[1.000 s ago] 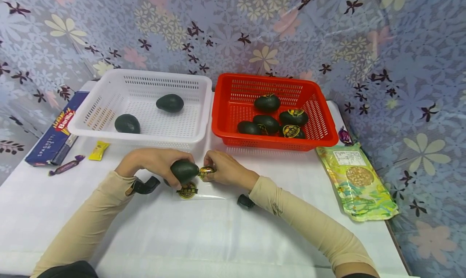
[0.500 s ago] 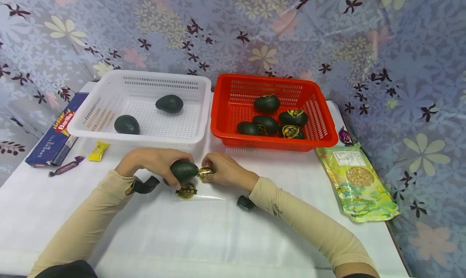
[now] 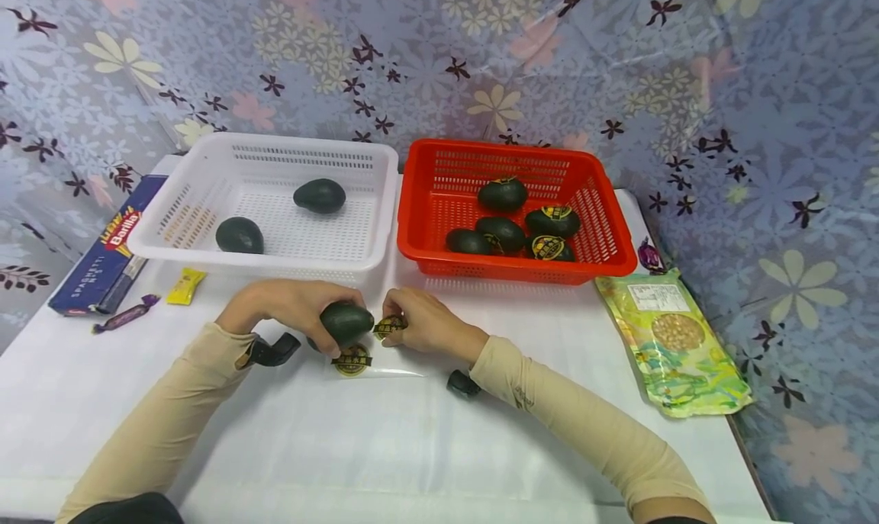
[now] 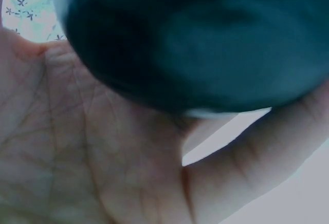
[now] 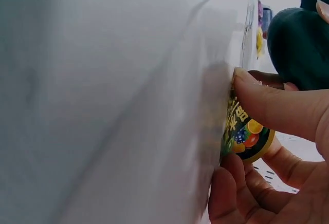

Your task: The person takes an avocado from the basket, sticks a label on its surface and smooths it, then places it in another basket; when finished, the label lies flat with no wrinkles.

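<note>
My left hand (image 3: 291,307) grips a dark green avocado (image 3: 346,323) just above the table; its rounded side fills much of the left wrist view. Beside its narrow end, my right hand (image 3: 429,322) pinches a round black-and-gold fruit sticker (image 3: 390,327) between thumb and fingers. In the right wrist view that sticker (image 5: 252,134) stands out at the edge of a pale backing sheet (image 5: 154,106); whether it is fully off the sheet I cannot tell. Another round sticker (image 3: 352,360) lies on the sheet below the avocado.
A white basket (image 3: 261,261) with two avocados stands at back left, beside a red basket (image 3: 508,268) with several stickered avocados. A spaghetti box (image 3: 103,261), a wrapped candy (image 3: 126,314) and a yellow packet (image 3: 185,286) lie left. A green-yellow bag (image 3: 676,345) lies right.
The sticker at my right fingertips has turned, its glare gone and its printed face showing more fully. My left hand and the avocado have stayed almost still.
</note>
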A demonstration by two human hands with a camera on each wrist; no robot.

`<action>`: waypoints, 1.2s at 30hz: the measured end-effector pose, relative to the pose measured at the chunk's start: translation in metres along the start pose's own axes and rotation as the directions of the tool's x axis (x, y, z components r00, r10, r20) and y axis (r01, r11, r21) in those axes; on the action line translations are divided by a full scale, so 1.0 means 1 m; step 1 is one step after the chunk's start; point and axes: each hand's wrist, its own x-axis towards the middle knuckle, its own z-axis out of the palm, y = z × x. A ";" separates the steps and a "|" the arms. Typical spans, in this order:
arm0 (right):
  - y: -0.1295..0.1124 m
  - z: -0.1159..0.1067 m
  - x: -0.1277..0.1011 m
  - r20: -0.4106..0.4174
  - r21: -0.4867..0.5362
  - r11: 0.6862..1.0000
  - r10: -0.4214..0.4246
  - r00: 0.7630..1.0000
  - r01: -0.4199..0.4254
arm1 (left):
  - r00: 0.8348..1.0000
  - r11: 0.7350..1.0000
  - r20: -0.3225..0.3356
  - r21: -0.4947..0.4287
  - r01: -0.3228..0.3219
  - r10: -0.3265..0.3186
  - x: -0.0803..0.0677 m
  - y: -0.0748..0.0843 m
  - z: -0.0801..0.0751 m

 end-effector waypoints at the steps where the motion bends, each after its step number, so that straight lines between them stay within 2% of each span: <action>1: 0.000 0.000 -0.001 -0.001 0.001 1.000 0.003 1.000 -0.003 | 1.000 1.000 -0.001 0.001 0.000 0.000 0.000 0.000 0.000; 15: 0.000 -0.003 -0.011 0.014 0.021 1.000 0.021 1.000 -0.022 | 1.000 1.000 -0.004 0.016 0.021 -0.021 0.001 0.001 0.002; 20: 0.001 -0.006 -0.014 0.018 0.035 0.999 -0.003 1.000 0.002 | 1.000 1.000 -0.008 0.025 0.019 -0.019 0.001 0.001 0.002; 30: 0.004 -0.016 -0.014 -0.113 0.026 0.997 -0.066 0.991 0.069 | 1.000 1.000 -0.013 0.016 0.017 -0.017 0.000 -0.001 0.001; 36: 0.002 -0.023 -0.019 -0.145 0.085 0.991 -0.091 0.985 0.104 | 0.999 0.999 -0.034 0.030 0.023 -0.022 0.000 -0.003 0.003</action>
